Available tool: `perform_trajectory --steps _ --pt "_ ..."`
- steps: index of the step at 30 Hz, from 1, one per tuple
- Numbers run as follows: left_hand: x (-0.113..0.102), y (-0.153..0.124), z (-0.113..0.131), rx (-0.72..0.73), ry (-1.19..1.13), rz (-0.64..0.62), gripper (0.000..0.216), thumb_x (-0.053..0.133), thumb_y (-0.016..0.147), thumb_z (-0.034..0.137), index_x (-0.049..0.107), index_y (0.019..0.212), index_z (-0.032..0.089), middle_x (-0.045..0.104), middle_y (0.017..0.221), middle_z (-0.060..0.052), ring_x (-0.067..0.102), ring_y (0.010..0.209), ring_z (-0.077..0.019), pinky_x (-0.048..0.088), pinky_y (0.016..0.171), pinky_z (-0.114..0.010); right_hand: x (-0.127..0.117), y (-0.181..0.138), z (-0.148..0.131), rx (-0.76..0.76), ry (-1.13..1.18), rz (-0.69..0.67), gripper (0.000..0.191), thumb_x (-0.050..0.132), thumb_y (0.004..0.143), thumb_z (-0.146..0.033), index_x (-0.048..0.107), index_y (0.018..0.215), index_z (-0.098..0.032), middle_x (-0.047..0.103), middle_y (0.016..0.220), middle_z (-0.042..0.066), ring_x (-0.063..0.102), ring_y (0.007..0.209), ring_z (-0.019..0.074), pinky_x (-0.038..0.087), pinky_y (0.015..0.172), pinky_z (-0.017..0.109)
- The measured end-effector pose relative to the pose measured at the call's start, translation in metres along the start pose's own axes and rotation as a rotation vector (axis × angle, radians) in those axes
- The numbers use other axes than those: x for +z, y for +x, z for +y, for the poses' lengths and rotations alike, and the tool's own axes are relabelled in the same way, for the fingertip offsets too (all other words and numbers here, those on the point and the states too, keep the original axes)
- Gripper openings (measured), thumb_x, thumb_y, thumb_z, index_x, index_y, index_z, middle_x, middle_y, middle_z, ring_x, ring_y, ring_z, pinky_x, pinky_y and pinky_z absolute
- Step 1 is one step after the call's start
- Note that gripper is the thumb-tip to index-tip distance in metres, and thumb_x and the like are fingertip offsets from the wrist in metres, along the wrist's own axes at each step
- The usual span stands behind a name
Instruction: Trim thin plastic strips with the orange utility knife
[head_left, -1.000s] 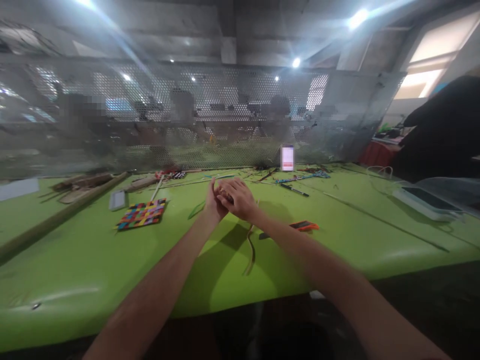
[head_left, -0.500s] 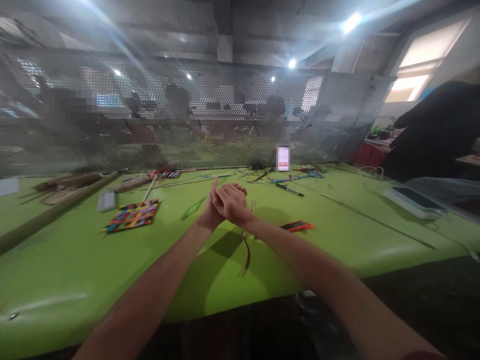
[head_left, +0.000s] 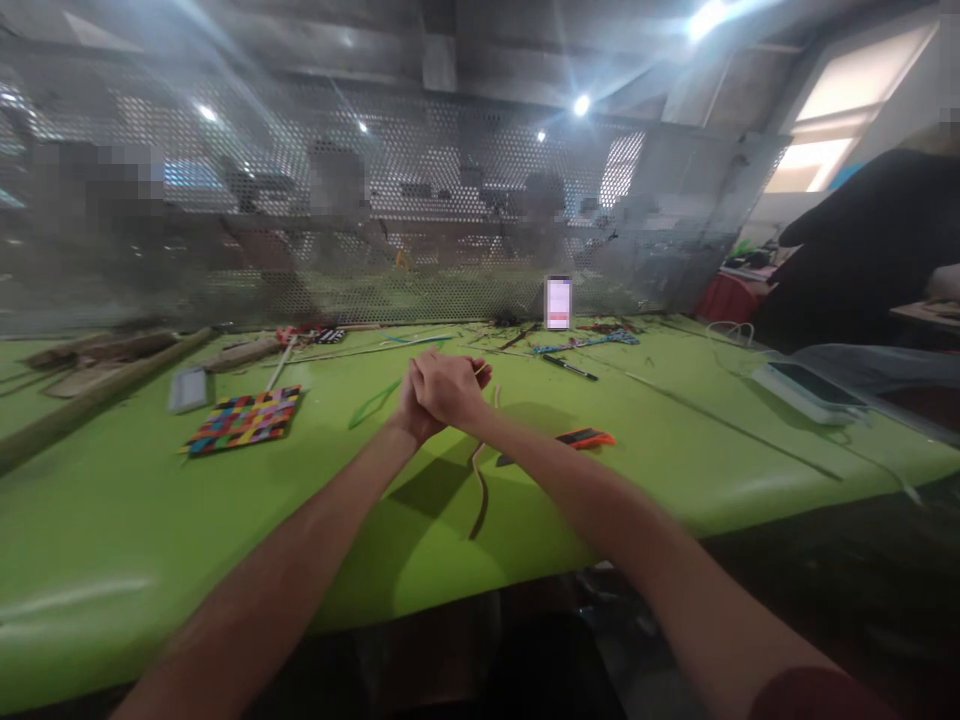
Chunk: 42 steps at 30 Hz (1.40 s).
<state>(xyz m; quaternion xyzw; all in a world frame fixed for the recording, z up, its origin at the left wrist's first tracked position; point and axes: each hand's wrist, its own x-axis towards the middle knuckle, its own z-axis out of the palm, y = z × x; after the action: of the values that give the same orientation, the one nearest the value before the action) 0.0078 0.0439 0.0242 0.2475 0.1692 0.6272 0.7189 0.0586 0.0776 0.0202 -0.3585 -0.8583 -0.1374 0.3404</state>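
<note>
My left hand [head_left: 417, 405] and my right hand [head_left: 448, 388] are clasped above the table, the right one folded over the left. Fingers of both are curled, and whatever may lie between the palms is hidden. Close below, a thin tan strip [head_left: 480, 490] runs under my right forearm. A green loop of strip [head_left: 373, 405] lies just left of the hands. Partly covered by the right forearm is a cutting tool with an orange and black handle [head_left: 589, 438] and a grey blade-like end. Left of the hands lies a woven multicoloured square [head_left: 247, 420].
Bark pieces and a long pole [head_left: 112, 390] occupy the left side. A lit phone [head_left: 559, 303] stands by the perforated screen [head_left: 427, 220]. A pen [head_left: 570, 368], a long thin stick [head_left: 735, 425] and a white device [head_left: 810, 390] lie to the right. A person in dark clothing [head_left: 870, 240] is at far right.
My left thumb, upright before, is now folded down against the clasped hands. The whole view has shifted slightly, so the table's things appear further left and higher.
</note>
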Motion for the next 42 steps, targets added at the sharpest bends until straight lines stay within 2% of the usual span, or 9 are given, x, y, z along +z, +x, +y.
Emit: perform_trajectory --steps 5,10,16,19,22,24,32,38,42 --pt "-0.003 0.003 0.003 0.015 0.009 0.036 0.045 0.046 0.095 0.053 0.072 0.094 0.016 0.076 0.097 -0.015 0.07 0.107 -0.031 0.053 0.099 -0.051 -0.002 -0.005 0.002 -0.02 0.087 0.053 0.031 0.038 0.104 -0.025 0.066 0.096 -0.012 0.069 0.09 0.015 0.066 0.089 0.0258 0.049 0.079 0.037" --pt "0.0 0.004 0.011 0.068 0.027 -0.041 0.042 0.041 0.099 0.049 0.069 0.095 0.017 0.074 0.099 -0.01 0.069 0.108 -0.0263 0.053 0.101 -0.045 -0.014 -0.01 0.005 -0.126 0.122 0.161 0.034 0.036 0.104 -0.027 0.064 0.09 -0.015 0.069 0.098 0.012 0.061 0.101 0.0253 0.044 0.098 0.041" --pt "0.01 -0.003 0.016 0.076 -0.027 -0.005 0.037 0.041 0.102 0.043 0.067 0.091 0.02 0.075 0.085 -0.004 0.072 0.101 -0.0198 0.055 0.094 -0.032 -0.022 -0.014 0.012 -0.13 0.173 0.237 0.026 0.039 0.103 -0.025 0.064 0.104 -0.018 0.063 0.126 0.011 0.043 0.138 0.0287 0.021 0.122 0.056" --pt "0.01 -0.001 0.015 0.075 -0.018 0.081 0.035 0.044 0.101 0.043 0.069 0.094 0.02 0.075 0.081 -0.002 0.073 0.091 -0.0184 0.056 0.091 -0.03 -0.02 -0.014 0.015 -0.087 0.205 0.232 0.025 0.041 0.102 -0.023 0.064 0.11 -0.018 0.06 0.132 0.013 0.038 0.143 0.03 0.017 0.123 0.059" --pt "0.007 0.004 0.014 0.06 0.019 0.184 0.033 0.047 0.1 0.042 0.07 0.093 0.02 0.075 0.077 -0.001 0.072 0.076 -0.0158 0.057 0.085 -0.028 -0.014 -0.013 0.016 -0.061 0.194 0.256 0.027 0.041 0.102 -0.025 0.066 0.105 -0.017 0.062 0.13 0.014 0.041 0.139 0.0309 0.019 0.122 0.058" --pt "0.005 0.007 0.014 0.042 0.04 0.226 0.032 0.047 0.099 0.041 0.071 0.094 0.019 0.075 0.077 -0.001 0.072 0.076 -0.0161 0.057 0.084 -0.028 -0.01 -0.013 0.018 -0.056 0.193 0.257 0.028 0.042 0.102 -0.027 0.068 0.101 -0.016 0.064 0.126 0.014 0.044 0.136 0.0305 0.022 0.121 0.056" --pt "-0.001 0.008 0.011 -0.027 0.113 0.221 0.039 0.047 0.1 0.048 0.071 0.094 0.018 0.076 0.085 -0.005 0.073 0.092 -0.019 0.058 0.091 -0.03 0.005 -0.018 0.023 -0.09 0.243 0.282 0.038 0.035 0.104 -0.03 0.068 0.107 -0.011 0.063 0.123 0.019 0.051 0.125 0.0288 0.038 0.111 0.049" --pt "0.005 0.004 0.01 -0.008 0.126 0.24 0.039 0.05 0.098 0.05 0.07 0.092 0.018 0.076 0.084 -0.005 0.073 0.093 -0.0201 0.057 0.091 -0.03 0.002 -0.019 0.023 -0.128 0.248 0.25 0.04 0.033 0.105 -0.03 0.066 0.115 -0.01 0.061 0.128 0.02 0.048 0.128 0.0288 0.038 0.112 0.048" --pt "0.007 0.004 0.007 0.056 0.095 0.237 0.036 0.048 0.1 0.045 0.071 0.095 0.019 0.075 0.081 -0.002 0.073 0.088 -0.0182 0.057 0.09 -0.029 -0.003 -0.021 0.023 -0.125 0.236 0.226 0.038 0.033 0.105 -0.028 0.065 0.111 -0.01 0.061 0.126 0.019 0.048 0.126 0.0279 0.039 0.111 0.045"
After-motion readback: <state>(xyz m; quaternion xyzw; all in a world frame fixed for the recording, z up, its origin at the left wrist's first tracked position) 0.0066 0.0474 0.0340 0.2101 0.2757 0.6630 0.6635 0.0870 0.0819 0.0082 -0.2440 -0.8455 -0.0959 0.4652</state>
